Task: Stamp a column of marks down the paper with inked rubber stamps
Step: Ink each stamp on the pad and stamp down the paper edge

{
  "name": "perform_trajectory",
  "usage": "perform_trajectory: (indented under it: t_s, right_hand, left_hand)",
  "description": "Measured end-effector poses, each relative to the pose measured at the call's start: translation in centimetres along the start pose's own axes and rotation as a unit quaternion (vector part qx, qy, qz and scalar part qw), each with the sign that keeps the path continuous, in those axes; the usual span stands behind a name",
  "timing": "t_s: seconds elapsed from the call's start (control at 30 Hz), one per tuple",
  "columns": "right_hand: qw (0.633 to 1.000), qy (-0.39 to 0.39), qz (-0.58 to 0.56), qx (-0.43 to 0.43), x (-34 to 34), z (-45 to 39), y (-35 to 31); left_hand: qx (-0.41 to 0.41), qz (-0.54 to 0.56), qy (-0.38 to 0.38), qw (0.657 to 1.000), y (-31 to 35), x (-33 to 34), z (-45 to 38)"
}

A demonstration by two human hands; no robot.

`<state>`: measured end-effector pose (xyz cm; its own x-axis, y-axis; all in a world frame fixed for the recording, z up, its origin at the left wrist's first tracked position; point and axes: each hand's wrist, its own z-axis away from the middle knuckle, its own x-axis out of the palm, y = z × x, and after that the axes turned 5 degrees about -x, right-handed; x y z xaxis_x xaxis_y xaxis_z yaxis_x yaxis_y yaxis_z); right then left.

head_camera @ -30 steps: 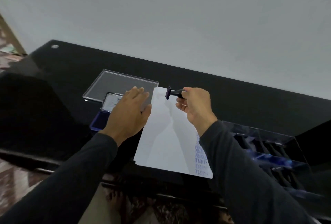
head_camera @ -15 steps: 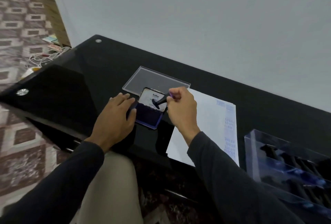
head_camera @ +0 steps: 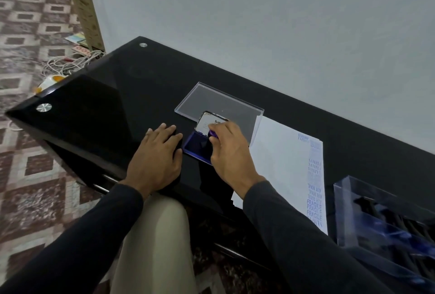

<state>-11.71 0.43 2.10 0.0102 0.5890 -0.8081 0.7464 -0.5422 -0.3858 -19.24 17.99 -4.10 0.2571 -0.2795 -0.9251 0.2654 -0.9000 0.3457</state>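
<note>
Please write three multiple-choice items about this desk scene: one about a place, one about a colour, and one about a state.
1. Where do the stamped marks run on the paper?
A. along its right edge
B. across its middle
C. along its left edge

2. What colour is the ink pad?
A. red
B. green
C. blue

3. What is the left hand doing?
A. gripping a stamp
B. lying flat on the desk
C. lifting the paper

Key: 1 A, the words line that edge; 2 C, the open tray looks deep blue; 3 B, its fingers are straight, holding nothing.

Long dark sleeves, beige trousers, bare hands.
</note>
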Motion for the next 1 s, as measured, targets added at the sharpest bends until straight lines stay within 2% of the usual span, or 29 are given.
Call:
perform_trajectory:
  t_s: [0.33,0.53,1.0]
  right_hand:
    - [0.997,-0.073,0.019,0.005,0.3,-0.5,-0.1]
    - [0.998,-0.047,0.029,-0.004,0.2,-0.3,0.0]
    - [0.998,-0.046,0.033,-0.012,0.6,-1.2,0.6]
  left_hand:
    - [0.005,-0.003,0.007,1.0,-0.2,0.4,0.1]
    - [0.0,-0.002,0.009,1.0,-0.2,0.4,0.1]
    - [0.002,0.009,0.013,1.0,-0.3,0.6,0.1]
